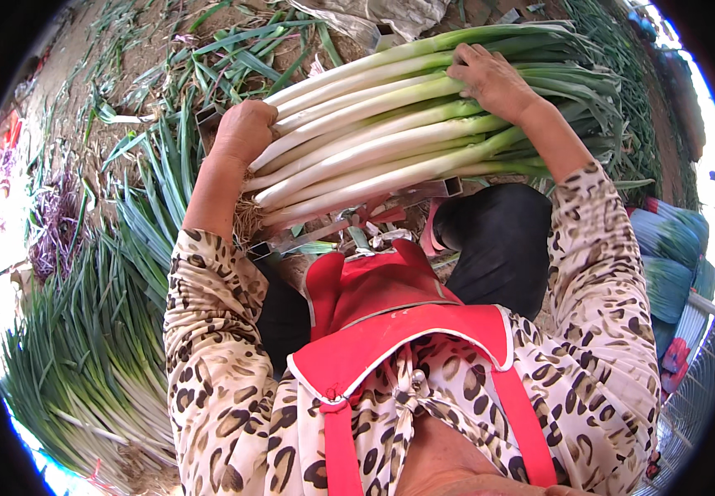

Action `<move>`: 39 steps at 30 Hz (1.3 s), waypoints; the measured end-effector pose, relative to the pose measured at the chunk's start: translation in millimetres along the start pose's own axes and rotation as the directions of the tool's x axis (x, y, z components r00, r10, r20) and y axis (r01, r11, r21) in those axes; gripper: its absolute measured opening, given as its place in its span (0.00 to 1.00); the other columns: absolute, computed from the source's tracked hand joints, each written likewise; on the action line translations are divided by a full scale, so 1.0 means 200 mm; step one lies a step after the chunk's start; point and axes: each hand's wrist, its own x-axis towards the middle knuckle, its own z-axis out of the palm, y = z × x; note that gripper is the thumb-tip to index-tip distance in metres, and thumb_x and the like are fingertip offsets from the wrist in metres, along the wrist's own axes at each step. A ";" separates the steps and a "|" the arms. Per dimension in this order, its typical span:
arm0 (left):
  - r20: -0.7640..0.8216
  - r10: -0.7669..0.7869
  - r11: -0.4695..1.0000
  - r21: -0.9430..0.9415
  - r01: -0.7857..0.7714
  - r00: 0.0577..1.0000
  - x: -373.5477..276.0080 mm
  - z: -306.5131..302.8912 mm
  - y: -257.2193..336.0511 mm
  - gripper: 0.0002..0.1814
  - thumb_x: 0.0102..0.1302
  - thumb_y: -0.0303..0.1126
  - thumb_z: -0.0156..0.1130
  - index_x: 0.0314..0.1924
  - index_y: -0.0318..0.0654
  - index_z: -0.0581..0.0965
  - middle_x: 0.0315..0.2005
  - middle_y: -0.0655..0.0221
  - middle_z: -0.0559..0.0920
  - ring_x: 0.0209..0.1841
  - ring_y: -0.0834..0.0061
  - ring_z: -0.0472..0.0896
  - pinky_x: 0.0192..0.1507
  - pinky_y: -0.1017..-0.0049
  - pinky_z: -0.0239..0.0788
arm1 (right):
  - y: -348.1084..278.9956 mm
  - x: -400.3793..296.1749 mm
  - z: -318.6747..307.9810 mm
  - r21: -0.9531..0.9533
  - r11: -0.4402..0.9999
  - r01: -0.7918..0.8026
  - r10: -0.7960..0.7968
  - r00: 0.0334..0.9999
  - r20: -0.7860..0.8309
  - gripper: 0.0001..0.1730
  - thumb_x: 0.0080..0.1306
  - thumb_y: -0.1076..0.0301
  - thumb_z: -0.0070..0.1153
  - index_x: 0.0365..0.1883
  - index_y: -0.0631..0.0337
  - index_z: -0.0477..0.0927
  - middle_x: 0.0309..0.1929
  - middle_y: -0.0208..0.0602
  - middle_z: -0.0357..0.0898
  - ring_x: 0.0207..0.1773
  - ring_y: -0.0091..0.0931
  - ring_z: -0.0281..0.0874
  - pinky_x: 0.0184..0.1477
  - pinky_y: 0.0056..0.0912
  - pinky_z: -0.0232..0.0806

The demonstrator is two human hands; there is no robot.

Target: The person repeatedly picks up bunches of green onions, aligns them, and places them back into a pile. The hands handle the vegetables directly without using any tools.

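Observation:
A row of long leeks (370, 133) lies across a low metal frame (428, 189) before me, white shanks to the left and green leaves to the right. My left hand (244, 129) is curled around the root ends of the upper stalks; its fingertips are hidden. Hanging roots (249, 220) show below that wrist, at the nearer stalks. Farther right, my right hand (487, 79) grips the upper stalks where white turns green, fingers bent between them. Red ribbon-like strips (382, 214) are partly visible beneath the leeks.
A large heap of loose leeks (90, 347) lies on the ground at my left. Cut leaves (239, 62) litter the soil beyond the frame. Tied leek bundles (667, 273) are stacked at my right. A pale sack (394, 15) lies at the far edge.

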 end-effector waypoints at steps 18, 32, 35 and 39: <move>0.177 0.205 0.979 -0.055 -0.199 0.962 -0.06 0.00 0.35 0.10 0.61 0.35 0.56 0.36 0.46 0.84 0.31 0.58 0.83 0.37 0.56 0.81 0.40 0.61 0.72 | 0.04 0.04 0.16 0.242 0.970 -0.039 0.078 0.985 -0.156 0.13 0.49 0.74 0.62 0.35 0.59 0.79 0.35 0.36 0.77 0.43 0.39 0.74 0.46 0.40 0.68; -0.080 0.196 0.929 -0.305 -0.212 0.977 -0.09 0.06 0.25 0.14 0.58 0.23 0.58 0.45 0.38 0.77 0.38 0.61 0.79 0.38 0.55 0.79 0.41 0.65 0.71 | 0.06 -0.10 -0.02 0.013 0.939 -0.344 0.343 0.938 0.049 0.25 0.53 0.62 0.57 0.51 0.49 0.74 0.50 0.29 0.72 0.60 0.29 0.67 0.60 0.44 0.51; -0.286 0.172 0.970 -0.117 -0.212 0.943 -0.02 0.05 0.30 0.11 0.58 0.26 0.60 0.43 0.39 0.77 0.38 0.64 0.77 0.43 0.57 0.77 0.42 0.63 0.70 | 0.08 -0.09 -0.04 0.052 0.966 -0.252 0.253 0.967 -0.005 0.20 0.51 0.63 0.57 0.45 0.53 0.76 0.44 0.30 0.74 0.56 0.29 0.70 0.59 0.39 0.53; -0.304 0.210 0.975 -0.012 -0.224 0.929 0.09 0.09 0.30 0.13 0.55 0.31 0.64 0.42 0.41 0.77 0.38 0.66 0.77 0.45 0.59 0.75 0.43 0.62 0.69 | 0.07 -0.14 -0.09 0.121 0.974 -0.191 0.195 0.981 -0.021 0.17 0.51 0.63 0.57 0.41 0.55 0.79 0.42 0.31 0.77 0.52 0.30 0.72 0.57 0.37 0.57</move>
